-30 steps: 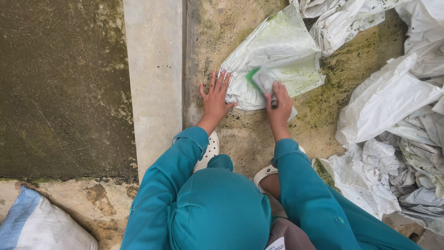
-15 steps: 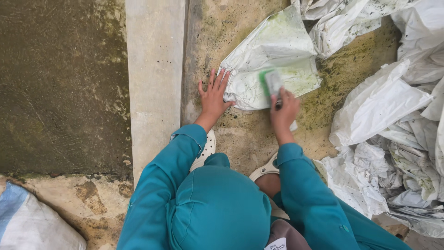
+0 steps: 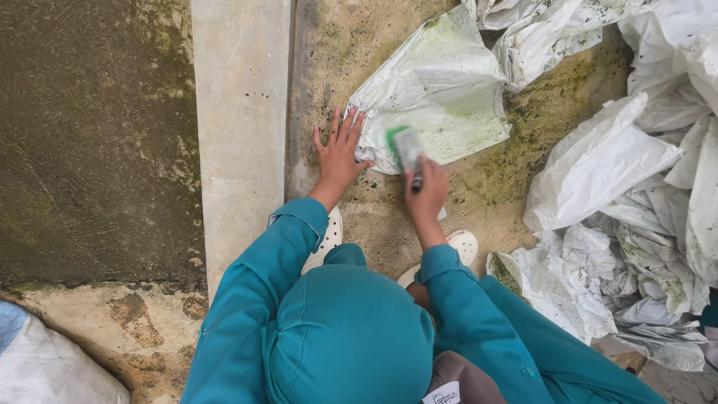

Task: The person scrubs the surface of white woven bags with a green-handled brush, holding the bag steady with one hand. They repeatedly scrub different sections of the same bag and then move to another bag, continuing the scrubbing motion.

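Person in teal cap [image 3: 348, 329] and teal sleeves crouches over a stained concrete floor [image 3: 479, 187], white perforated clogs [image 3: 464, 243] planted beneath. Right hand [image 3: 426, 191] is closed around the dark handle of a green scrubbing brush [image 3: 405, 146]; brush head rests on the near edge of a flattened white woven sack [image 3: 441, 97], which lies on the floor directly ahead. Left hand [image 3: 340, 153] is spread wide, palm down, fingertips at the sack's left edge, pinning it. Sack is judged light, limp and liable to slide or bunch under strokes; green staining suggests a damp, slick surface, so a grip at a corner or hem would hold best. Brush appears stiff and light. Pale concrete kerb [image 3: 239, 135] runs to the left; crumpled white sacks [image 3: 643, 202] are heaped to the right and beyond
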